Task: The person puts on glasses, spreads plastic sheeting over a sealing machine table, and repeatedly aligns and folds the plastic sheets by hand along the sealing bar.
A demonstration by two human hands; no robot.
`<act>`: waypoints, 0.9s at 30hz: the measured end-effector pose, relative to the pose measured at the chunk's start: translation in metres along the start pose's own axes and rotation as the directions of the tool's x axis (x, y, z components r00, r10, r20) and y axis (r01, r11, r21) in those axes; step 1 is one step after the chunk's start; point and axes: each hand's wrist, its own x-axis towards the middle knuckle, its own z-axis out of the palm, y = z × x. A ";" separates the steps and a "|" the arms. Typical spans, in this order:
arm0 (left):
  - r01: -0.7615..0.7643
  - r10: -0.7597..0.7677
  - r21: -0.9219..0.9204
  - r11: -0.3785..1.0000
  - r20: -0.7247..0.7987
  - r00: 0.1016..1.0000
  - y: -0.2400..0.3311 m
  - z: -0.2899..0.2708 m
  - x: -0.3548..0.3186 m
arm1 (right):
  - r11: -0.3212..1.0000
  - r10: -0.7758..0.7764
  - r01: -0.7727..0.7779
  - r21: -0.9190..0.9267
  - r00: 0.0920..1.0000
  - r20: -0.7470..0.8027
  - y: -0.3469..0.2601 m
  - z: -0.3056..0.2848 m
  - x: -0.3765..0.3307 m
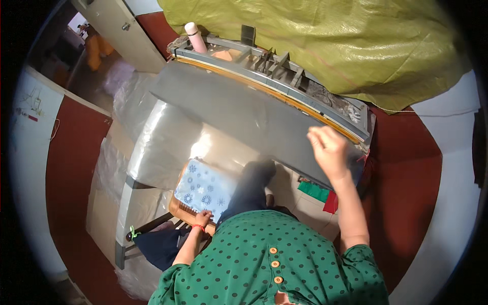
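Note:
My left hand (203, 218) is low beside my leg, at the wooden edge of a chair (175, 208). Its fingers are bent in at that edge, and a red band circles the wrist. Against the hand lies a light blue seat cushion (201, 185) with a dark blue flower and snowflake pattern. My right hand (329, 147) is raised in front of the long grey worktable (223, 99), slightly blurred. Its fingers are curled and drawn together; whatever they may hold is too small to make out.
Along the worktable's far side runs a grey slatted rack (292, 76) with a pink bottle (195, 38) at its left end. Behind hangs a yellow-green sheet (325, 46). Clear plastic (152, 137) drapes the table's left end. Green cloth (313, 191) hangs at the right; dark cloth (157, 249) hangs by the chair.

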 end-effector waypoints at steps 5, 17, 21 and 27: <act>-0.375 0.379 0.081 0.923 -0.037 0.925 0.150 0.005 0.087 | 0.957 0.286 -0.288 -0.036 0.910 0.301 0.054 0.098 -0.058; -0.941 0.699 0.308 0.136 0.644 0.312 0.495 0.083 0.254 | 0.834 0.405 -0.214 -0.508 0.863 0.302 0.095 0.289 -0.056; -0.978 0.488 0.189 -0.089 0.864 0.123 0.516 0.091 0.291 | 0.770 0.554 -0.343 -0.539 0.778 0.297 0.090 0.291 -0.044; -0.962 0.430 -0.125 -0.243 0.875 -0.222 0.530 0.095 0.321 | 0.830 0.530 -0.395 -0.394 0.779 0.334 0.079 0.264 0.016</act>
